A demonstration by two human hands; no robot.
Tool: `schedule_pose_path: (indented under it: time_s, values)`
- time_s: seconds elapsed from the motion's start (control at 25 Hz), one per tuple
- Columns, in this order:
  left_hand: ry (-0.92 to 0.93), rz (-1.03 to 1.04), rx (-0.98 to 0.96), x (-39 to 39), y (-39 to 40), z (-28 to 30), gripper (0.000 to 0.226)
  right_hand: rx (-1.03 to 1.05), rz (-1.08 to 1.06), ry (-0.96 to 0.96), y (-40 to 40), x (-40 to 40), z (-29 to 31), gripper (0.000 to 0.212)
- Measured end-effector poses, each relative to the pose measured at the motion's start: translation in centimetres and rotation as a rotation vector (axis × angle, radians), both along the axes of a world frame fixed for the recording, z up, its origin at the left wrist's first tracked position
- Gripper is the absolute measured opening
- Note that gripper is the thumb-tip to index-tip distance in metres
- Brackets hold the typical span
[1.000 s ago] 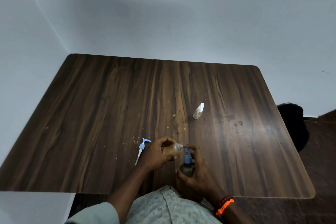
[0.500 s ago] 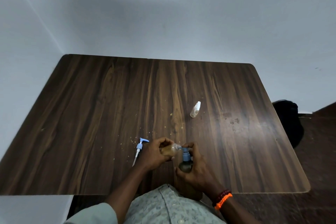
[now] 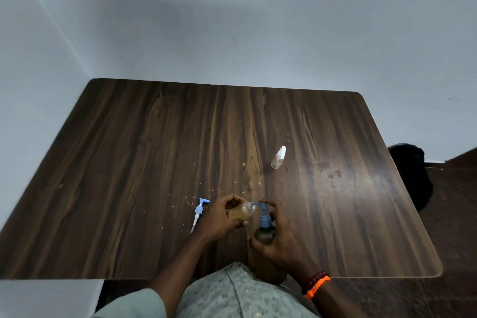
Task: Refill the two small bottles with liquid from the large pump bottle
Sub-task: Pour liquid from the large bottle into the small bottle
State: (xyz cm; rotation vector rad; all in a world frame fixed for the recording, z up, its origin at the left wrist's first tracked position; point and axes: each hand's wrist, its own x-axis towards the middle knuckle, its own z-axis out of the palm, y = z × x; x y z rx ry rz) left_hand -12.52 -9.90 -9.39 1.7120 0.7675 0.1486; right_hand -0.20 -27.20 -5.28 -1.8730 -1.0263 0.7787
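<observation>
Pale patterned shirt [image 3: 232,294], w/ buttons; red+orange wristbands [image 3: 316,284] on right wrist.

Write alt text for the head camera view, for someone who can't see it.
A person's left hand holds a small bottle tilted to the spout of a large pump bottle gripped by the right hand. A second small bottle and loose pump lie on the wooden table.

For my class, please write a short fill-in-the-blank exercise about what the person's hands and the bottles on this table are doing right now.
1. The left hand holds a small bottle tilted so its mouth meets the ____ of the large pump bottle.
2. The right hand grips the large pump bottle, which has a ____ pump head.
3. The other small bottle, with a white cap, lies on the ____, away from both hands.
4. A spare pump lies just to the ____ of the left hand.

Missing words: spout; blue; table; left
</observation>
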Motion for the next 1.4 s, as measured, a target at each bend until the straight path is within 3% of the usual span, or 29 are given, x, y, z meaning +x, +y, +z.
schedule_pose_path:
  time_s: [0.12, 0.32, 0.56, 0.76, 1.0, 1.2, 1.4]
  values:
    - [-0.016, 0.017, -0.004, 0.2, 0.3, 0.1, 0.043, -0.006, 0.038, -0.021, 0.1, 0.1, 0.1, 0.081]
    - [0.002, -0.013, -0.005, 0.1, 0.0, -0.4, 0.042, -0.021, 0.038, -0.055, 0.1, 0.3, -0.3, 0.062]
    - [-0.007, 0.017, -0.017, 0.4, 0.3, -0.2, 0.04, -0.037, 0.102, -0.086, 0.2, 0.4, -0.2, 0.083]
    - [0.02, -0.021, 0.017, 0.1, 0.0, -0.8, 0.042, 0.003, 0.002, -0.026, -0.1, 0.2, -0.6, 0.06]
    - [0.0, -0.009, 0.003, 0.4, 0.2, -0.6, 0.041, -0.014, 0.069, -0.054, -0.2, 0.5, 0.0, 0.08]
    - [0.018, -0.025, 0.009, 0.3, -0.1, -0.8, 0.044, 0.014, 0.02, -0.045, -0.2, 0.3, 0.2, 0.057]
    - [-0.006, 0.003, -0.014, 0.5, 0.2, -0.4, 0.045, 0.003, 0.067, -0.071, -0.2, 0.4, 0.7, 0.077]
